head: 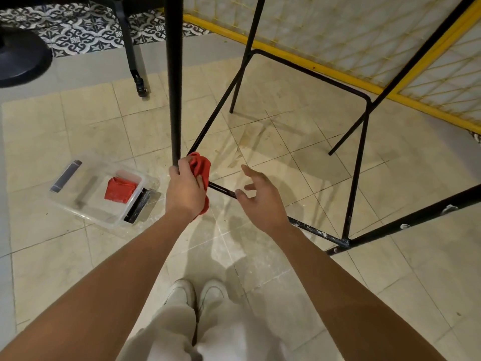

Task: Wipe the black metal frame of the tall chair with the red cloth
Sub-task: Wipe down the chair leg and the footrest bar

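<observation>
The tall chair's black metal frame [175, 82] fills the middle of the head view, its near leg running down to a low footrest bar. My left hand [185, 190] grips the red cloth [201, 166] around the bottom of that leg, where the bars meet. My right hand [260, 198] hovers just to the right with fingers spread and relaxed, over the near footrest bar [312, 228], holding nothing. White paint specks mark the bar and the right leg.
A clear plastic tub [78, 204] on the tiled floor at left holds a second folded red cloth [120, 190]. A yellow mesh panel [351, 79] runs behind the chair. An office chair's wheeled base [140, 87] and a round black base [18, 58] stand at the far left. My shoes [197, 295] are below.
</observation>
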A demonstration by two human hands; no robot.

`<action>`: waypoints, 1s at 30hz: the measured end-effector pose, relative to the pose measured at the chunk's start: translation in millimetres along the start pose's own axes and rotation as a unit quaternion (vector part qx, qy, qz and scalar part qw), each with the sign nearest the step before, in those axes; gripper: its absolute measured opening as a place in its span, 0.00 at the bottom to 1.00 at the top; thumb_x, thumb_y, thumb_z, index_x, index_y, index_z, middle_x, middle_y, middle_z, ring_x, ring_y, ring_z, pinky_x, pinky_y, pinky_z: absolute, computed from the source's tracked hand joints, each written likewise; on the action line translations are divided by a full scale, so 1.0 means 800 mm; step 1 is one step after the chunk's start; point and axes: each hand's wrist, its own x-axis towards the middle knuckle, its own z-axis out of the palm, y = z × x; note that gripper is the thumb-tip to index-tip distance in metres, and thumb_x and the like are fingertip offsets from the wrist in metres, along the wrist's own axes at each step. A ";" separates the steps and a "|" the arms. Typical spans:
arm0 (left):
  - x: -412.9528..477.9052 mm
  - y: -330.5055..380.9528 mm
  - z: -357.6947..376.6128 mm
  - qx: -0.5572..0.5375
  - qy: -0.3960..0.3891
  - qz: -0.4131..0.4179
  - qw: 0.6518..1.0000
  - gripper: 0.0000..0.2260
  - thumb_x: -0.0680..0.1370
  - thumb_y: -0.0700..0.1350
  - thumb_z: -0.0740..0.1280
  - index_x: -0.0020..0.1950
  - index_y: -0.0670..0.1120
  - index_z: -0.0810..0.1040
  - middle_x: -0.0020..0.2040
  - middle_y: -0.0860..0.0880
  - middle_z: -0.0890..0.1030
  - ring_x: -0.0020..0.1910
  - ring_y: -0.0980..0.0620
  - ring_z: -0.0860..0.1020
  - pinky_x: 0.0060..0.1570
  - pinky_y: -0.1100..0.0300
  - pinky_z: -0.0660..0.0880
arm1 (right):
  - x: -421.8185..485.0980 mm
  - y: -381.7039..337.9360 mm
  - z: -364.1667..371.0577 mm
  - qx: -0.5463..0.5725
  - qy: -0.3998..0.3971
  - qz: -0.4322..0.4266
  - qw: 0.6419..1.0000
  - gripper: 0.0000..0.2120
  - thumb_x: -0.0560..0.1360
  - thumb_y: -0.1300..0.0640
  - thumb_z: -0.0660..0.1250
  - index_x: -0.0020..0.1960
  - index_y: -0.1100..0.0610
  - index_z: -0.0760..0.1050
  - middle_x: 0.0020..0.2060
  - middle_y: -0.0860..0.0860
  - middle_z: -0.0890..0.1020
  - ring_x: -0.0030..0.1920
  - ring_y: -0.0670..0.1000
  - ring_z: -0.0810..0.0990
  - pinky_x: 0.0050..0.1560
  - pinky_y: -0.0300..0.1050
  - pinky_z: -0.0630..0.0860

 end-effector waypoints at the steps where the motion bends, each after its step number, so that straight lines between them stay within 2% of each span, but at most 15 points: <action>1: -0.001 0.003 0.002 0.029 0.007 -0.004 1.000 0.17 0.81 0.41 0.57 0.69 0.42 0.62 0.65 0.39 0.65 0.54 0.37 0.75 0.53 0.50 0.71 | -0.001 0.005 -0.004 -0.012 -0.001 0.004 1.000 0.26 0.77 0.56 0.64 0.73 0.52 0.62 0.65 0.49 0.70 0.58 0.45 0.73 0.55 0.45 0.76; 4: -0.004 0.006 0.013 0.049 0.023 -0.003 0.999 0.16 0.81 0.42 0.58 0.68 0.44 0.67 0.63 0.40 0.66 0.52 0.39 0.76 0.56 0.51 0.71 | -0.004 0.017 -0.010 -0.037 0.001 0.005 0.999 0.25 0.77 0.56 0.63 0.72 0.52 0.63 0.66 0.50 0.69 0.64 0.49 0.70 0.64 0.49 0.71; 7: -0.016 0.014 0.030 0.042 0.000 0.062 0.997 0.15 0.81 0.44 0.59 0.68 0.46 0.71 0.62 0.42 0.68 0.53 0.42 0.76 0.55 0.54 0.71 | -0.007 0.021 -0.013 -0.072 0.002 -0.007 0.997 0.24 0.77 0.57 0.63 0.72 0.54 0.64 0.67 0.51 0.69 0.68 0.51 0.66 0.67 0.44 0.65; 11: -0.030 0.022 0.042 0.066 -0.057 0.134 0.987 0.15 0.82 0.43 0.58 0.69 0.47 0.71 0.62 0.46 0.69 0.55 0.49 0.76 0.45 0.69 0.65 | -0.010 0.019 -0.015 -0.106 -0.008 -0.010 0.994 0.25 0.76 0.58 0.63 0.72 0.56 0.64 0.69 0.52 0.68 0.68 0.53 0.65 0.67 0.43 0.62; 13: -0.027 0.019 0.039 0.084 -0.055 0.159 0.982 0.15 0.81 0.42 0.59 0.68 0.46 0.71 0.64 0.46 0.69 0.56 0.47 0.77 0.46 0.66 0.67 | -0.011 0.017 -0.015 -0.123 -0.021 0.001 0.992 0.25 0.77 0.56 0.63 0.73 0.56 0.63 0.70 0.52 0.66 0.69 0.53 0.63 0.69 0.47 0.62; 14: -0.023 0.015 0.036 0.097 -0.054 0.167 0.980 0.16 0.80 0.41 0.61 0.68 0.45 0.71 0.65 0.46 0.69 0.57 0.45 0.76 0.50 0.62 0.70 | -0.011 0.017 -0.017 -0.133 -0.026 0.007 0.991 0.25 0.77 0.55 0.62 0.73 0.56 0.62 0.71 0.53 0.65 0.70 0.53 0.62 0.70 0.48 0.61; 16: -0.013 0.006 0.027 0.113 -0.048 0.151 0.981 0.17 0.78 0.38 0.63 0.68 0.43 0.71 0.66 0.45 0.69 0.59 0.43 0.75 0.58 0.57 0.70 | -0.012 0.017 -0.021 -0.157 -0.032 0.018 0.987 0.26 0.77 0.53 0.62 0.73 0.55 0.61 0.73 0.52 0.63 0.72 0.53 0.60 0.71 0.50 0.60; 18: -0.004 -0.001 0.018 0.120 -0.034 0.117 0.985 0.19 0.77 0.36 0.63 0.68 0.42 0.70 0.67 0.42 0.69 0.61 0.41 0.74 0.63 0.53 0.69 | -0.013 0.019 -0.026 -0.174 -0.041 0.033 0.983 0.26 0.78 0.51 0.61 0.74 0.54 0.60 0.74 0.52 0.61 0.73 0.53 0.58 0.72 0.50 0.58; 20: 0.000 -0.002 0.015 0.127 -0.021 0.099 0.987 0.19 0.77 0.36 0.63 0.69 0.41 0.69 0.66 0.41 0.69 0.61 0.39 0.73 0.63 0.51 0.69 | -0.015 0.022 -0.030 -0.184 -0.047 0.045 0.981 0.27 0.78 0.50 0.61 0.74 0.54 0.59 0.74 0.52 0.59 0.73 0.53 0.57 0.71 0.49 0.57; 24: -0.007 0.007 0.027 0.105 -0.007 0.075 0.992 0.19 0.76 0.34 0.61 0.68 0.39 0.68 0.65 0.39 0.70 0.59 0.40 0.74 0.60 0.52 0.68 | -0.024 0.029 -0.037 -0.193 -0.037 0.068 0.978 0.28 0.78 0.50 0.61 0.74 0.54 0.59 0.74 0.52 0.59 0.73 0.53 0.57 0.72 0.50 0.57; 27: -0.025 0.012 0.045 0.075 -0.031 0.120 0.989 0.16 0.79 0.38 0.61 0.66 0.39 0.70 0.62 0.40 0.72 0.56 0.40 0.75 0.56 0.52 0.70 | -0.035 0.032 -0.039 -0.204 -0.036 0.077 0.975 0.28 0.77 0.49 0.62 0.74 0.54 0.60 0.74 0.52 0.59 0.73 0.54 0.58 0.71 0.51 0.58; 29: -0.041 0.019 0.056 0.056 -0.057 0.152 0.985 0.15 0.80 0.39 0.61 0.67 0.41 0.70 0.62 0.41 0.72 0.56 0.42 0.76 0.54 0.59 0.70 | -0.040 0.032 -0.040 -0.207 -0.035 0.083 0.974 0.28 0.77 0.49 0.62 0.74 0.54 0.60 0.74 0.52 0.59 0.73 0.54 0.57 0.71 0.50 0.58; 30: -0.049 0.023 0.060 0.045 -0.067 0.157 0.984 0.15 0.80 0.40 0.61 0.67 0.42 0.71 0.62 0.43 0.72 0.56 0.46 0.76 0.52 0.68 0.69 | -0.042 0.031 -0.041 -0.204 -0.034 0.090 0.974 0.28 0.77 0.49 0.62 0.74 0.53 0.60 0.74 0.52 0.59 0.73 0.54 0.57 0.71 0.50 0.57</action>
